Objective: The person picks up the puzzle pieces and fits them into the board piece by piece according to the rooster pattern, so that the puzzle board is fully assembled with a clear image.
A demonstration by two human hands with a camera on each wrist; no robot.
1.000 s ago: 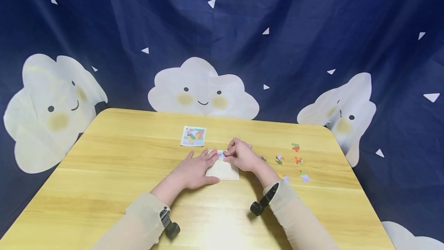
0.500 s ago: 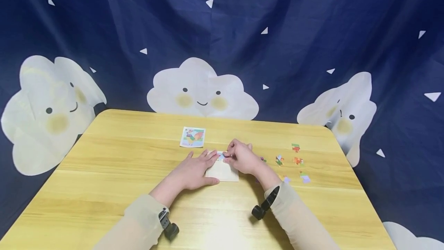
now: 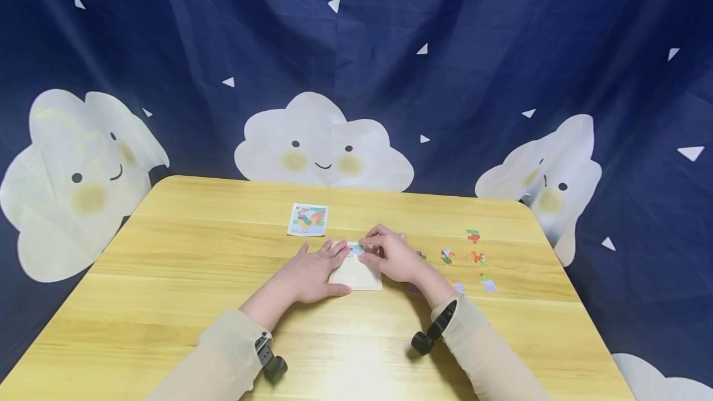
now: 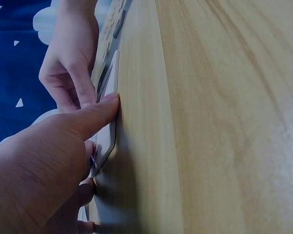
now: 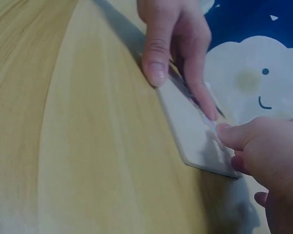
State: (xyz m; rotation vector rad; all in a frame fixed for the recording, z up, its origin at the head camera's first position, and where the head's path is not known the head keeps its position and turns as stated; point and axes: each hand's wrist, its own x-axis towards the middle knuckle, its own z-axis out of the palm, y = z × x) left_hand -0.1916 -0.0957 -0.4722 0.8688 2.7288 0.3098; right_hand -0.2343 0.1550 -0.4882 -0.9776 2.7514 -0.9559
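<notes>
A pale square puzzle board (image 3: 356,277) lies on the table in front of the person, with a printed picture strip along its far edge. The left hand (image 3: 314,274) rests on the board's left side, fingers stretched out over it. Its thumb (image 4: 100,114) presses the near edge in the left wrist view. At the board's far right the right hand (image 3: 392,257) pinches a small colourful puzzle piece (image 3: 360,249) between thumb and finger, against the board. Fingers partly cover the piece. In the right wrist view the right thumb (image 5: 237,135) sits low over the board's surface.
Several loose puzzle pieces (image 3: 476,257) lie on the table (image 3: 167,302) to the right, some partly hidden by the right arm. A picture card (image 3: 308,219) with a bird lies behind the board, to the left. A dark blue curtain (image 3: 379,30) hangs beyond the table.
The right hand's fingers have spread slightly and its wrist has shifted a little to the right and nearer. More of the printed strip shows. The left hand has stayed on the board.
</notes>
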